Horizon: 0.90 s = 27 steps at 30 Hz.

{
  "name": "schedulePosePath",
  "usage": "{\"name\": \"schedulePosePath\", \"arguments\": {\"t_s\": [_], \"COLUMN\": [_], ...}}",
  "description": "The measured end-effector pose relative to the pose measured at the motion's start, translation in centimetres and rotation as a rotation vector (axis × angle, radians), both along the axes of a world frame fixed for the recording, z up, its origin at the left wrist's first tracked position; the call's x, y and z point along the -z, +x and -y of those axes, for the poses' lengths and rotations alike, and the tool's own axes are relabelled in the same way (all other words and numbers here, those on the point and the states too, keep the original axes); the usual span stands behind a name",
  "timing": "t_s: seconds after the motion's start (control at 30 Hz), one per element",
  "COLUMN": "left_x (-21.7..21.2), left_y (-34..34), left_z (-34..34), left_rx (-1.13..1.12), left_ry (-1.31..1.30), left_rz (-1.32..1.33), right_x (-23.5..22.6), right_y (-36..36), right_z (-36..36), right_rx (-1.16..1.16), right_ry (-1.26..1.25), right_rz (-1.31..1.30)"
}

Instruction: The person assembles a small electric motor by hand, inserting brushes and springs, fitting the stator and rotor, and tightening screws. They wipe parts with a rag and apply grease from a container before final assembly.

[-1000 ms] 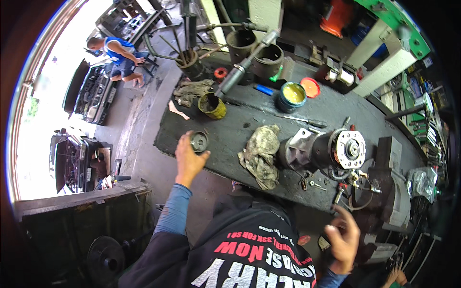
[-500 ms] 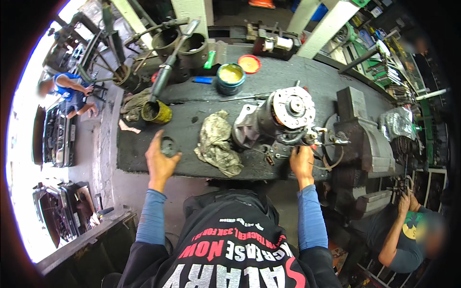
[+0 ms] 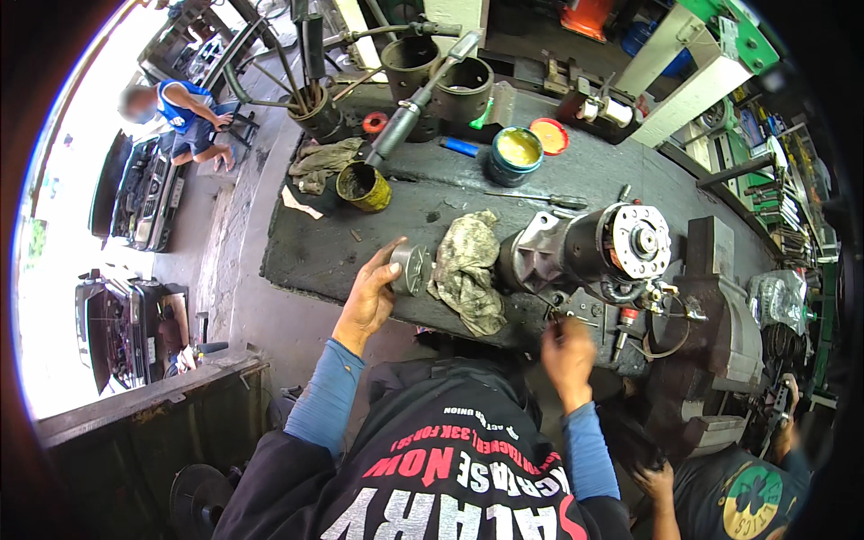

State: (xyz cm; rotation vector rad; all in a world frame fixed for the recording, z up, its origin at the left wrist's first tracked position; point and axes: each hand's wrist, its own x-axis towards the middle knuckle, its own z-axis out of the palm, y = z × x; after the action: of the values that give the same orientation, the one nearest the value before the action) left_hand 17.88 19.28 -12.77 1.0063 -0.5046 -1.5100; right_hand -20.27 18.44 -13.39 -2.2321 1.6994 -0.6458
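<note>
My left hand (image 3: 367,301) grips a short, round, dark metal cap (image 3: 411,271) by its side, tilted up at the bench's near edge. To its right lies a crumpled, grease-stained rag (image 3: 472,273). My right hand (image 3: 569,353) is blurred, its fingers drawn together over the near edge around something dark and small that I cannot make out. Just beyond it stands a motor-like metal assembly (image 3: 589,247) with a round, bolted flange face. Small loose parts and a red-handled tool (image 3: 627,319) lie beside the assembly.
On the workbench (image 3: 409,193) are a yellow tin (image 3: 364,187), an open tub of yellow grease (image 3: 517,157), its red lid (image 3: 549,136) and a screwdriver (image 3: 562,201). A heavy vise (image 3: 711,306) stands at right. A co-worker (image 3: 756,495) is at lower right; another person (image 3: 187,117) sits far left.
My left hand has taken hold of the round metal cap and tipped it up off the bench. My right hand has drawn back from the small parts, fingers closed. The whole view has shifted.
</note>
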Motion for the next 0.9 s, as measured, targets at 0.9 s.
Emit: {"name": "schedulePosePath", "arguments": {"t_s": [0.9], "left_x": [-1.6], "left_y": [-2.1], "left_z": [6.2], "left_rx": [-0.271], "left_ry": [0.244], "left_rz": [-0.268], "right_x": [-4.0], "right_y": [27.1], "right_z": [10.9], "right_rx": [0.326], "right_ry": [0.025], "right_rz": [0.559]}}
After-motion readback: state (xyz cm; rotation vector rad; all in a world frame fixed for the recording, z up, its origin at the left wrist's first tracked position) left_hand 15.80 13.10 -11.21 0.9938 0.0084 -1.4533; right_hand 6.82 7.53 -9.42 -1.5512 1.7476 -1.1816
